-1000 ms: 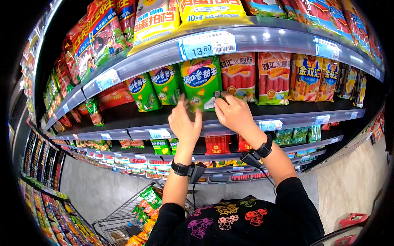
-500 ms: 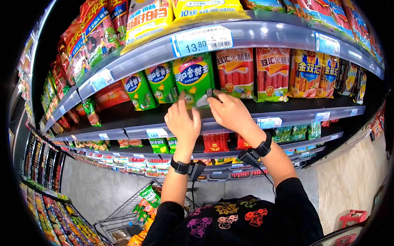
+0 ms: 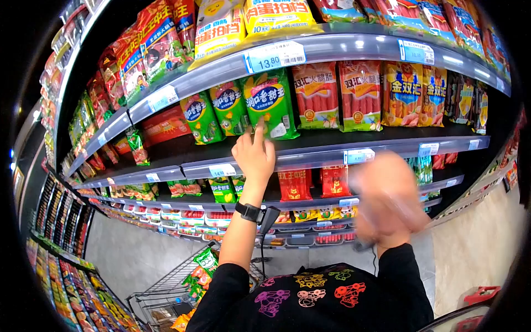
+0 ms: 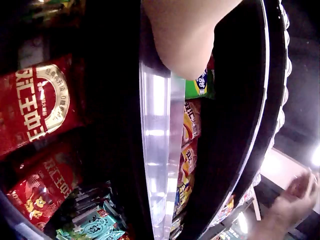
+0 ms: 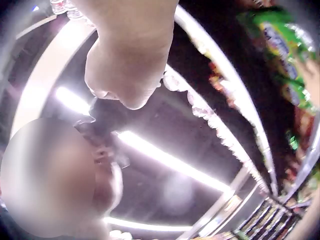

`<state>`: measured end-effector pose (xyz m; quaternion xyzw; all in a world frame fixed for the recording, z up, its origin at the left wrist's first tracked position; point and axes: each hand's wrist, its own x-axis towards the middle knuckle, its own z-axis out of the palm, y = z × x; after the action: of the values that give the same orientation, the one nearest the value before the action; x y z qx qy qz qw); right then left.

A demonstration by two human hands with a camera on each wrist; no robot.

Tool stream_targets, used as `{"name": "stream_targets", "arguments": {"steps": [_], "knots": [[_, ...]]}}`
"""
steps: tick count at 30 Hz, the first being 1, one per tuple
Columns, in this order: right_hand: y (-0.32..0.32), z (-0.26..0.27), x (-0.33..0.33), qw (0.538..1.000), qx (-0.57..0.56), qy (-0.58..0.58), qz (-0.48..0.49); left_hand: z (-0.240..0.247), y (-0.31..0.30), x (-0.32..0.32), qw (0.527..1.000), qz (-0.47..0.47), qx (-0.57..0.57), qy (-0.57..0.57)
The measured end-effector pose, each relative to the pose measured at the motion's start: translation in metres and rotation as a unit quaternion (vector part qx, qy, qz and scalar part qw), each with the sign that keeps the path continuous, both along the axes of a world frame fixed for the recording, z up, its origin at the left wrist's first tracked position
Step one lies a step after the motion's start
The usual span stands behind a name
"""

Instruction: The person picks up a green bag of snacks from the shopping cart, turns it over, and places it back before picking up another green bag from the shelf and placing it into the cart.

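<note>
In the head view my left hand [image 3: 254, 157] reaches up to the middle shelf, its extended fingers at the lower edge of the rightmost green sausage pack [image 3: 268, 108]. That pack stands upright beside two other green packs [image 3: 225, 108]. Part of my left hand [image 4: 185, 37] fills the top of the left wrist view. My right hand [image 3: 387, 193] is raised off the shelf, in front of the lower shelves, and strongly blurred; no object shows in it. The right wrist view shows it [image 5: 130, 55] from close up, its fingers partly hidden.
Red sausage packs [image 3: 316, 97] and yellow-red packs [image 3: 402, 94] stand to the right on the same shelf. Price-tagged shelf edges [image 3: 310, 157] run across above and below. A wire shopping cart [image 3: 160, 293] with bright packages is at the lower left, and a red basket [image 3: 481, 296] at the lower right.
My right hand has left the green pack and moved down, back and to the right. My left hand remains by the pack. The view has shifted slightly.
</note>
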<state>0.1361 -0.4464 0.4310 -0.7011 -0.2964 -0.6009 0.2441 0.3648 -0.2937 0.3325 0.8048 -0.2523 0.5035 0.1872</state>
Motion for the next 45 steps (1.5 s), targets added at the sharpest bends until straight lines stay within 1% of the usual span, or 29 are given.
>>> {"name": "stream_targets", "arguments": {"steps": [1, 2, 3, 4, 7, 8, 9, 11, 14, 17, 21, 23, 26, 28, 30, 32, 33, 35, 37, 39, 41, 42, 43, 44, 45], "knots": [[0.0, 0.001, -0.032, 0.999, 0.004, 0.009, 0.038, -0.001, 0.0, 0.0, 1.0, -0.005, -0.001, -0.003], [0.001, 0.01, -0.048, 0.985, 0.003, -0.072, 0.156, -0.001, 0.0, -0.002, 1.0, -0.007, 0.001, 0.006], [0.017, 0.016, -0.055, 0.951, 0.069, -0.201, 0.225, 0.0, 0.0, -0.003, 1.0, -0.002, 0.005, 0.006], [0.033, 0.022, -0.063, 0.896, 0.124, -0.332, 0.267, 0.0, 0.0, -0.003, 1.0, 0.004, 0.008, 0.007], [0.034, 0.033, -0.067, 0.857, -0.023, -0.319, 0.405, -0.002, 0.0, -0.005, 1.0, -0.009, 0.0, -0.011], [0.041, 0.03, -0.075, 0.871, 0.027, -0.281, 0.403, -0.003, -0.001, -0.005, 1.0, -0.016, -0.007, -0.019], [0.036, 0.023, -0.082, 0.872, -0.004, -0.265, 0.411, -0.003, -0.001, -0.006, 0.999, -0.022, -0.014, -0.027], [0.021, 0.009, -0.093, 0.871, -0.064, -0.232, 0.427, -0.005, 0.001, -0.009, 0.999, -0.045, -0.017, -0.007], [0.028, 0.01, -0.1, 0.869, -0.043, -0.252, 0.423, -0.012, 0.007, -0.009, 0.998, -0.063, -0.02, 0.001], [0.032, 0.014, -0.102, 0.858, -0.071, -0.242, 0.447, -0.016, 0.011, -0.008, 0.995, -0.093, -0.039, 0.009], [0.038, 0.016, -0.109, 0.856, -0.074, -0.209, 0.466, -0.016, 0.021, -0.026, 0.983, -0.169, -0.046, 0.047], [0.042, 0.016, -0.11, 0.851, -0.075, -0.199, 0.48, -0.024, 0.028, -0.032, 0.981, -0.178, -0.054, 0.048], [0.044, 0.024, -0.107, 0.822, -0.091, -0.141, 0.545, -0.035, 0.041, -0.046, 0.979, -0.19, -0.069, 0.035], [0.049, 0.031, -0.096, 0.78, -0.086, -0.139, 0.603, -0.044, 0.051, -0.054, 0.98, -0.185, -0.068, 0.018], [0.065, 0.037, -0.092, 0.789, -0.014, -0.136, 0.599, -0.054, 0.063, -0.063, 0.982, -0.176, -0.069, 0.011], [0.089, 0.035, -0.102, 0.837, 0.127, -0.124, 0.518, -0.06, 0.078, -0.071, 0.982, -0.176, -0.073, 0.01], [0.091, 0.036, -0.098, 0.826, 0.108, -0.117, 0.54, -0.062, 0.086, -0.076, 0.981, -0.18, -0.076, 0.016], [0.095, 0.036, -0.085, 0.801, 0.073, -0.105, 0.585, -0.073, 0.104, -0.082, 0.984, -0.155, -0.077, 0.028], [0.089, 0.034, -0.062, 0.737, -0.032, -0.085, 0.67, -0.086, 0.123, -0.092, 0.986, -0.134, -0.088, 0.035], [0.102, 0.034, -0.047, 0.705, -0.05, -0.074, 0.704, -0.102, 0.144, -0.103, 0.987, -0.121, -0.09, 0.062], [0.124, 0.032, -0.048, 0.723, 0.016, -0.058, 0.689, -0.126, 0.165, -0.117, 0.985, -0.102, -0.097, 0.096], [0.121, 0.026, -0.047, 0.711, -0.008, 0.018, 0.703, -0.132, 0.173, -0.129, 0.985, -0.083, -0.105, 0.106], [0.114, 0.028, -0.045, 0.711, -0.077, 0.115, 0.69, -0.138, 0.185, -0.141, 0.982, -0.069, -0.106, 0.137], [0.138, 0.018, -0.033, 0.756, 0.003, -0.001, 0.655, -0.148, 0.196, -0.154, 0.982, -0.048, -0.106, 0.151], [0.151, 0.01, -0.025, 0.82, 0.025, -0.039, 0.57, -0.157, 0.207, -0.163, 0.98, -0.028, -0.105, 0.165]]}}
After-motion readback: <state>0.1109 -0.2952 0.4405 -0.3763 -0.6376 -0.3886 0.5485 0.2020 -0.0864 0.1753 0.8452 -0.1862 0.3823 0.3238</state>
